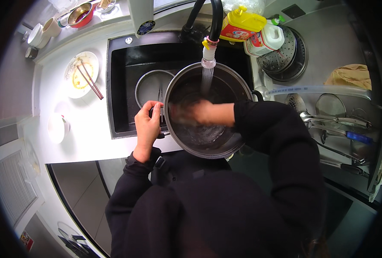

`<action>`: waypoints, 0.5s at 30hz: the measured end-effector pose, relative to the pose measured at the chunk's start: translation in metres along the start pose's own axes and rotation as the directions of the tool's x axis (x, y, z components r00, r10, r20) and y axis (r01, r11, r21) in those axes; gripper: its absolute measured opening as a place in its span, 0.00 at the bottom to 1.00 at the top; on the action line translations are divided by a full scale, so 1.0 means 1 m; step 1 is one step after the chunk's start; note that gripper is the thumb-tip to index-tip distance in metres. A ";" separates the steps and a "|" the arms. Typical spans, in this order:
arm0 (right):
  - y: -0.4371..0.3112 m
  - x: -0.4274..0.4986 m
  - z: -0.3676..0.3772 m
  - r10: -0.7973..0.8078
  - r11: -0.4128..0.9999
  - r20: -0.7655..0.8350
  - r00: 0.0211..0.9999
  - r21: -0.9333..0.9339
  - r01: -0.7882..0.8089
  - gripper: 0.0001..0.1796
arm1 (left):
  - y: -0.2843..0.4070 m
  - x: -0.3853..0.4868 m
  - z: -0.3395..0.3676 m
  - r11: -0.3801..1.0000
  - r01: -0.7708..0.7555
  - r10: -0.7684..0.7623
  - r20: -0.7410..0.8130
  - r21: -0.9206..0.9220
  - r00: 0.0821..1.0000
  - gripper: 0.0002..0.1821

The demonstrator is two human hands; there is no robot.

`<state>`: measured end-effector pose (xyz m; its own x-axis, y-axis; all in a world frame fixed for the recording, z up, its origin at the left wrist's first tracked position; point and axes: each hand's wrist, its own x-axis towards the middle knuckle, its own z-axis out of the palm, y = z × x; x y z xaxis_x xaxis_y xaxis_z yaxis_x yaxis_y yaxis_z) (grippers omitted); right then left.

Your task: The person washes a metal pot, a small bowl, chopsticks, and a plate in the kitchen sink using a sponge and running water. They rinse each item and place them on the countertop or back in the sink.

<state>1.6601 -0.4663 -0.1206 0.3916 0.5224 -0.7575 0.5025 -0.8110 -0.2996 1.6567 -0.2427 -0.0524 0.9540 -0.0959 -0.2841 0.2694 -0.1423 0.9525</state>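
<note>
A large metal pot (pixel 237 75) rests over the black sink, tilted a little. Water (pixel 207 79) runs into it from the black faucet (pixel 216 19) through a clear nozzle. My left hand (pixel 147 124) pinches the pot's side handle at its left. Inside the pot my right hand (pixel 200 111) is blurred by motion; whether it holds a cloth or anything else cannot be told. Left of the pot, partly hidden by it, a round metal pan (pixel 145 88) lies in the sink (pixel 121 71) with thin utensils in it.
On the white counter (pixel 91 129) at left stand a soiled plate (pixel 70 75) with chopsticks (pixel 92 84) and a white bowl (pixel 56 129). A yellow detergent jug (pixel 242 24), a white jug (pixel 266 38) and steamer racks (pixel 281 53) stand behind right. Ladles and strainers (pixel 331 104) are at right.
</note>
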 end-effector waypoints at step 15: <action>-0.012 0.086 0.036 -0.144 0.707 0.067 0.987 0.705 0.055 0.14 | -0.003 0.007 0.004 0.999 -0.008 0.007 -0.031 -0.034 0.999 0.10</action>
<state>1.6596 -0.4218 -0.2031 0.2621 0.6150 -0.7437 -0.1662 -0.7303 -0.6625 1.6621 -0.2465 -0.0576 0.9594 -0.0663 -0.2742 0.2663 -0.1082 0.9578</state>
